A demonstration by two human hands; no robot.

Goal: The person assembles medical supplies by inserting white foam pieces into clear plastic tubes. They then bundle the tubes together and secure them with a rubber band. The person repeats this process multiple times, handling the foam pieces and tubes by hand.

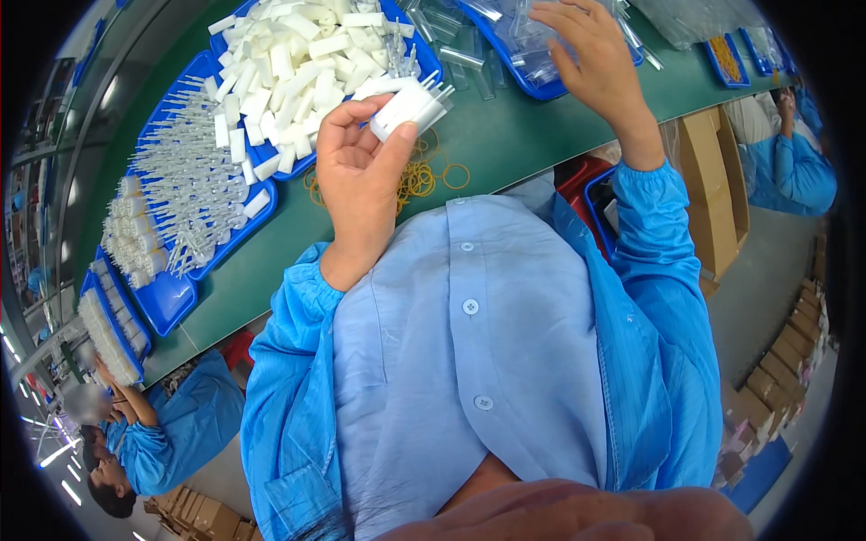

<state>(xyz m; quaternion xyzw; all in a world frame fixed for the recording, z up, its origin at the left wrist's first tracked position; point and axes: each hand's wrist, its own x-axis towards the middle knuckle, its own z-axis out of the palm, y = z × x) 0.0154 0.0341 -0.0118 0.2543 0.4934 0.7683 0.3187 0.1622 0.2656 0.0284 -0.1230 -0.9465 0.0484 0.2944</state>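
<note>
My left hand [356, 185] is closed around a small bundle of white blocks [400, 110], pinched between thumb and fingers. Several thin pale rods stick out of the bundle's right end. My right hand [595, 65] is raised at the near side of a blue tray [546, 90] of transparent plastic pieces. Its fingers are spread apart and nothing shows in them. Behind my left hand, a heap of white foam-like blocks [293, 68] fills another blue tray [431, 59]. Yellow rubber bands [417, 180] lie on the green table beside my left wrist.
Further left, a blue tray [236, 236] holds many thin, pale rod-like parts [189, 162]. Loose transparent tubes [462, 59] lie between the trays. An open cardboard box [708, 180] stands beyond my right arm. Co-workers in blue sit at lower left [185, 419] and upper right [789, 171].
</note>
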